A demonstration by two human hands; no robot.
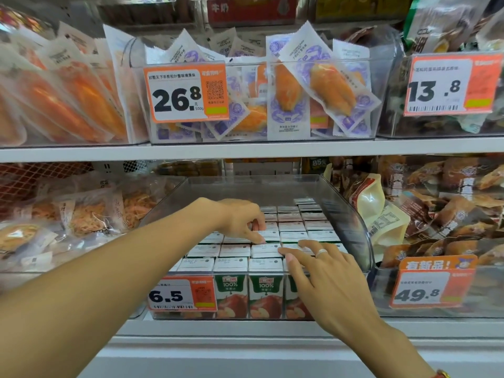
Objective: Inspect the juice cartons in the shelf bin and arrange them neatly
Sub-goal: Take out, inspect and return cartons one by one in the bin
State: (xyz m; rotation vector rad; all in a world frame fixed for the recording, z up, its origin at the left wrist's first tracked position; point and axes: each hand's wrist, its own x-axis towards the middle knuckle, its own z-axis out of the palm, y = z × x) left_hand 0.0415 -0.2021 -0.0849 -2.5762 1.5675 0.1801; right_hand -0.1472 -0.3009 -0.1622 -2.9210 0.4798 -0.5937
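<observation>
A clear plastic shelf bin (351,214) on the lower shelf holds several rows of apple juice cartons (266,289), upright, with white tops and green-and-red fronts. My left hand (240,218) reaches in over the middle rows, its curled fingertips touching the carton tops. My right hand (319,271), a ring on one finger, lies with straight fingers on the tops of the front right cartons. The back part of the bin holds no cartons.
A 6.5 price tag (181,294) hangs on the bin's front. Bagged snacks fill the neighbouring bins left (81,214) and right (436,214). The upper shelf (245,150) carries bins of pouches with price tags 26.8 and 13.8.
</observation>
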